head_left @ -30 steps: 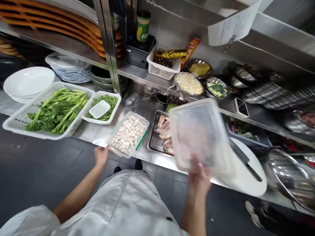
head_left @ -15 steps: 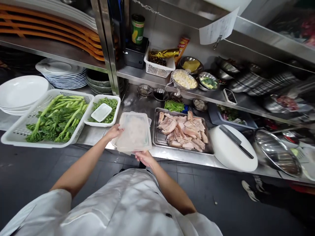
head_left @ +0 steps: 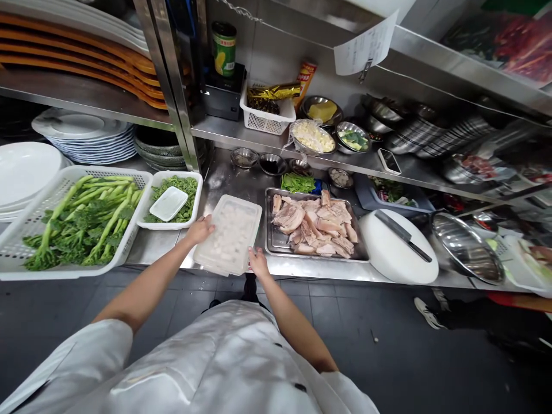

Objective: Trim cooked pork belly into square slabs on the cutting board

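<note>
A rectangular plastic container with a translucent lid (head_left: pixel 230 233) lies near the counter's front edge, pale pieces showing through. My left hand (head_left: pixel 201 228) grips its left side. At its lower right edge, my right hand (head_left: pixel 257 262) touches the rim with fingers partly spread. Just right of it is a metal tray (head_left: pixel 276 244) of sliced pale meat (head_left: pixel 317 227). To the left, a white basket of green leaves (head_left: pixel 190 190) carries a small white dish (head_left: pixel 169 203).
Green stalks (head_left: pixel 86 218) fill a large white basket at the left. A knife (head_left: pixel 403 234) lies on a round white board (head_left: pixel 383 256), beside a steel bowl (head_left: pixel 468 247). Above runs a shelf (head_left: pixel 224 133) with bowls. A person's shoe (head_left: pixel 426 313) shows at the right.
The lid now sits squarely over the container, where it was askew before. My right hand has moved from under the front edge to the right side. The view has shifted somewhat.
</note>
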Motion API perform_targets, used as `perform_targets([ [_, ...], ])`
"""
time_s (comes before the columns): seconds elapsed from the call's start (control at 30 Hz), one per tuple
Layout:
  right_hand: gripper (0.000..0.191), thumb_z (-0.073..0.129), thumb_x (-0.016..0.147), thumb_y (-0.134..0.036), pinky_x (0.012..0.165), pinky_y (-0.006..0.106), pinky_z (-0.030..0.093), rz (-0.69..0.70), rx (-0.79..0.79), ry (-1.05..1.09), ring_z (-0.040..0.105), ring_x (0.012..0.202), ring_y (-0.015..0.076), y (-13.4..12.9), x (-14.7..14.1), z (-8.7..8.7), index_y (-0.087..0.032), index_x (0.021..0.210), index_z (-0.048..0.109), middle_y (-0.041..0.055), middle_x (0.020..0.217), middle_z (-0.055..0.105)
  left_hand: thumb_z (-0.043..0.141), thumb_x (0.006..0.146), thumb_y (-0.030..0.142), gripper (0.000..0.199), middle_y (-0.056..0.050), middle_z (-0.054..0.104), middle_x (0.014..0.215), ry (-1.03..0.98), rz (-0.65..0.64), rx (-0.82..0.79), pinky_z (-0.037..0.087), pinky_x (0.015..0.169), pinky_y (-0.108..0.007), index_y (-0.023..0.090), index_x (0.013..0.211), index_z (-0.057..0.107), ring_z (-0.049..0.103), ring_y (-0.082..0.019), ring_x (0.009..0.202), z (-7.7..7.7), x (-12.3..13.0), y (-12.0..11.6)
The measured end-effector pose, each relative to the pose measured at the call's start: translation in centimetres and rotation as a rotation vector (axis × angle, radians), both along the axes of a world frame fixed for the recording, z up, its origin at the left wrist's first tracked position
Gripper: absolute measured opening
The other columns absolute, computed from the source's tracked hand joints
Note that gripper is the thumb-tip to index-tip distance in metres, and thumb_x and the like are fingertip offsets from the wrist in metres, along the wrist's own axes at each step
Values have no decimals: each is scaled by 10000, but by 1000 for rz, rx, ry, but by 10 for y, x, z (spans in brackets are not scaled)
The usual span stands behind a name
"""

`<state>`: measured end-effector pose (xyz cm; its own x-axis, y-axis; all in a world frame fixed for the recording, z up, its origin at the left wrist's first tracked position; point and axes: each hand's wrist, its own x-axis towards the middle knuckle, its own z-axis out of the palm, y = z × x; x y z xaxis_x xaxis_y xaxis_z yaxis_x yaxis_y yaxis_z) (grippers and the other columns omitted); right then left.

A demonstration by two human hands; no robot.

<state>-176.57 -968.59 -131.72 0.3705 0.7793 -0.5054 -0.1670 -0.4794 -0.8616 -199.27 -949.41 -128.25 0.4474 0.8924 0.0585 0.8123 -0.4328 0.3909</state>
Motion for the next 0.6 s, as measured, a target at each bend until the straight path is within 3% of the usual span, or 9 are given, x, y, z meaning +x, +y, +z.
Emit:
perform_targets([
  [0.1,573,711,914,-444,637,290,591,-34,14,87,757,896,228,8,-4,2,-201,1393,515,103,1098,771,487,952,354,561,-205,695,1280,30,-5,11,465,1100,-406,92,1448,512,622,-326,1261,-3,-3,1],
  [0.23,617,763,867,-450,692,334,609,-47,25,175,763,918,247,14,-5,4,-181,1365,519,121,1105,767,477,961,348,555,-149,716,1243,0,-13,-28,452,1101,-355,124,1469,501,622,-292,1261,4,1,12],
  [0.33,602,802,821,-448,702,320,597,-62,39,171,746,969,250,16,-4,3,-193,1305,550,109,1094,761,486,958,341,568,-174,680,1278,-7,8,-50,453,1090,-364,107,1475,501,632,-299,1215,9,5,16],
  [0.5,604,818,759,-419,742,306,567,-98,41,45,703,1002,251,6,-1,1,-218,1271,567,65,1046,730,484,955,350,549,-199,609,1317,-25,22,7,441,1129,-409,87,1434,535,593,-317,1210,-1,-4,-13],
  [0.6,591,847,694,-394,795,340,563,-114,39,-44,671,1044,281,-2,3,12,-224,1204,601,66,1039,697,480,965,359,547,-203,614,1323,-97,47,17,438,1150,-417,84,1433,545,566,-326,1253,-5,-9,-28],
])
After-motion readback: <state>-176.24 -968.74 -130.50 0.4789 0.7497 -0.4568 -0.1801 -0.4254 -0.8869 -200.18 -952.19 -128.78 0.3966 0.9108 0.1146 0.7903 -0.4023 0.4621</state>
